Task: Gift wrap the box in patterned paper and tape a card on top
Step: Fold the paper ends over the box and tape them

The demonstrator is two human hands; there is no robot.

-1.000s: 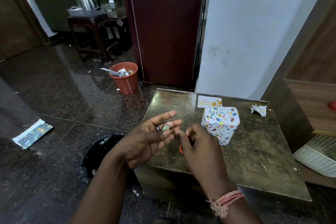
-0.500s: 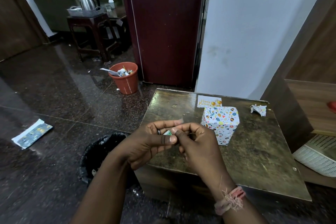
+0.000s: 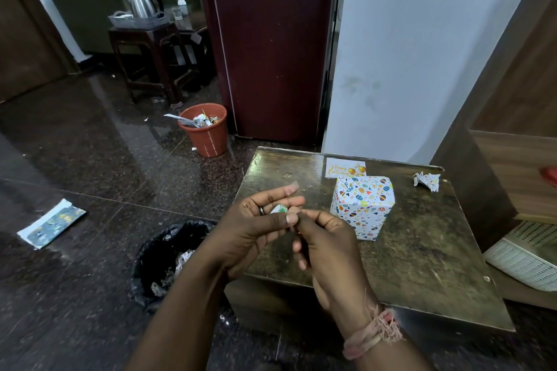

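Tape: my left hand (image 3: 256,229) holds a small roll (image 3: 278,208) between thumb and fingers, with a clear strip (image 3: 291,185) stuck to the tip of my forefinger. My right hand (image 3: 327,245) pinches at the roll's edge, thumb and forefinger closed on what I take to be the tape's free end; the end itself is too small to make out.

Box: the wrapped box (image 3: 363,205) stands upright on the counter (image 3: 422,250), just beyond my right hand and a little to its right. No gap in the patterned paper shows, so I judge the wrapping done.

Card: the birthday card (image 3: 345,168) lies flat on the counter, directly behind the box and touching or nearly touching its far edge. Its long side runs across, parallel to the box's back edge.

Nearer hand: my right hand is closer to the box and the card; my left is farther from the box, out over the counter's left edge.

Next: I judge the card must go on top of the box before any tape is any use.

Scrap: a crumpled bit of paper (image 3: 427,180) sits to the right of the box, well apart from it.

Change: half a second ago my left forefinger was curled in over the roll; now it points forward with the strip on its tip. The box and the card have not moved.
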